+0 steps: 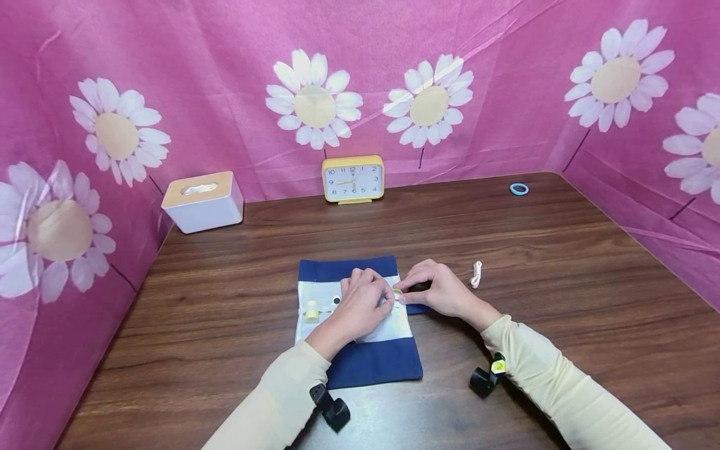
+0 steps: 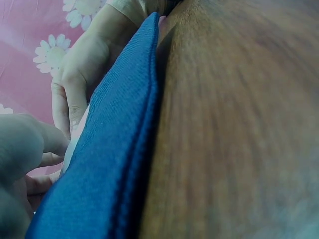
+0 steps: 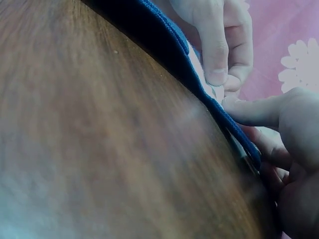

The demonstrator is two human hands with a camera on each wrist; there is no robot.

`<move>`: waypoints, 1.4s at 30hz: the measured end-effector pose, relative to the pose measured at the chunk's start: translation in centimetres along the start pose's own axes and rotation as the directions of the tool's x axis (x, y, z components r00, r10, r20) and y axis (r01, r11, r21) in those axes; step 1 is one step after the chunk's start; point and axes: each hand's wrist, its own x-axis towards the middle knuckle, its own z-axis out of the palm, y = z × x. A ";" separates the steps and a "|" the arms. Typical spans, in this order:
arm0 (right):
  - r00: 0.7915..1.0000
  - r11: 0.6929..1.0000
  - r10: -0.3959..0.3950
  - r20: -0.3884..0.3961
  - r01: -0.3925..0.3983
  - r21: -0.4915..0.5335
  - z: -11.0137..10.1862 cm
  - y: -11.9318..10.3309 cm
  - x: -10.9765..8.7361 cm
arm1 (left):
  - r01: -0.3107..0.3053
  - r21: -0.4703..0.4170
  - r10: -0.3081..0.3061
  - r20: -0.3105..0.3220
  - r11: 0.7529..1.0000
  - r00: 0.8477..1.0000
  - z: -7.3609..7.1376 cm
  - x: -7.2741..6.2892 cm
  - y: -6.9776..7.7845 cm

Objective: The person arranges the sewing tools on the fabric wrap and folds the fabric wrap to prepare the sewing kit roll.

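Observation:
A navy and white cloth organizer [image 1: 374, 362] lies unfolded on the table. A small pale yellow roll [image 1: 312, 312] sits on its white panel at the left, with a thin white strip beside it. Next to it is a dark round snap [image 1: 336, 300]. At the panel's right edge, my right hand [image 1: 441, 290] pinches a second small yellow roll [image 1: 397, 292] between thumb and index finger. Meeting it there, my left hand [image 1: 362, 306] lies over the panel, its thumb and index finger pinching what looks like a white strap. The fingers partly hide both strap and roll.
The wooden table [image 1: 236, 356] carries a white cord-like piece [image 1: 476, 275] right of the hands and a blue ring [image 1: 519, 189] at the far right. A yellow clock [image 1: 353, 180] and a tissue box [image 1: 204, 203] stand along the back, before a pink flowered curtain [image 1: 214, 94].

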 end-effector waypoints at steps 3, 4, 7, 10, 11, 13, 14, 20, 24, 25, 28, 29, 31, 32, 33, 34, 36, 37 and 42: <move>1.000 1.000 0.025 -0.007 -0.025 0.013 0.0 -0.2 0.0 | -0.006 0.004 0.006 0.009 1.000 1.000 0.0 0.0 0.0; 0.999 0.999 0.031 -0.008 -0.031 0.017 0.0 -0.2 0.0 | -0.007 0.004 0.007 0.010 1.000 1.000 0.0 0.0 0.0; 1.000 1.000 0.025 0.003 -0.025 0.018 0.0 -0.3 0.1 | -0.005 0.007 0.005 0.017 1.000 1.000 0.0 0.0 0.0; 1.000 1.000 -0.005 0.031 0.004 0.019 0.0 -0.2 0.1 | 0.000 0.009 -0.001 0.024 1.000 1.000 0.0 0.0 0.0; 0.999 1.000 -0.016 0.041 0.015 0.017 0.0 -0.1 0.1 | 0.003 0.009 -0.003 0.027 1.000 1.000 0.0 0.0 0.0; 0.997 0.999 -0.045 0.057 0.044 0.015 0.0 0.0 0.0 | 0.008 0.010 -0.008 0.031 1.000 0.999 0.1 0.1 0.0; 0.996 0.998 -0.056 0.063 0.055 0.015 0.0 0.1 0.0 | 0.011 0.009 -0.011 0.034 1.000 0.999 0.1 0.1 0.0; 0.992 0.996 -0.087 0.090 0.086 0.007 -0.2 0.2 -0.1 | 0.018 0.016 -0.019 0.033 1.000 0.999 0.2 0.1 0.1; 0.993 0.998 -0.062 0.099 0.062 -0.004 -0.2 0.2 -0.1 | 0.011 0.019 -0.012 0.017 1.000 1.000 0.3 0.0 0.1; 0.994 0.998 -0.056 0.096 0.057 -0.005 -0.1 0.2 -0.1 | 0.009 0.020 -0.009 0.014 1.000 1.000 0.3 0.0 0.1; 0.996 0.999 -0.051 0.077 0.052 -0.006 0.0 0.1 -0.1 | 0.005 0.017 -0.005 0.006 1.000 1.000 0.3 0.0 0.1; 0.996 0.998 -0.056 0.070 0.057 -0.004 0.0 0.1 -0.1 | 0.005 0.018 -0.005 0.004 1.000 1.000 0.3 0.0 0.1; 0.996 0.998 -0.066 0.058 0.067 -0.006 0.1 0.1 -0.2 | 0.010 0.016 -0.010 0.004 1.000 1.000 0.2 0.0 0.1; 0.996 0.997 -0.072 0.053 0.073 -0.009 0.1 0.1 -0.2 | 0.013 0.013 -0.013 0.002 1.000 1.000 0.2 0.0 0.1; 0.996 0.997 -0.077 0.049 0.077 -0.010 0.1 0.1 -0.2 | 0.017 0.008 -0.017 0.001 1.000 1.000 0.2 0.0 0.1; 0.996 0.997 -0.082 0.045 0.083 -0.010 0.1 0.1 -0.2 | 0.022 0.003 -0.022 0.001 1.000 1.000 0.2 0.0 0.1; 0.995 0.996 -0.088 0.041 0.089 -0.011 0.2 0.0 -0.3 | 0.036 -0.010 -0.036 0.002 0.999 0.999 0.2 0.0 0.1; 0.995 0.996 -0.092 0.040 0.093 -0.012 0.2 0.0 -0.3 | 0.040 -0.016 -0.040 -0.001 0.999 0.999 0.2 0.0 0.1; 0.993 0.994 -0.111 0.038 0.112 -0.017 0.2 -0.1 -0.3 | 0.056 -0.046 -0.056 -0.003 0.997 0.998 0.0 0.1 0.0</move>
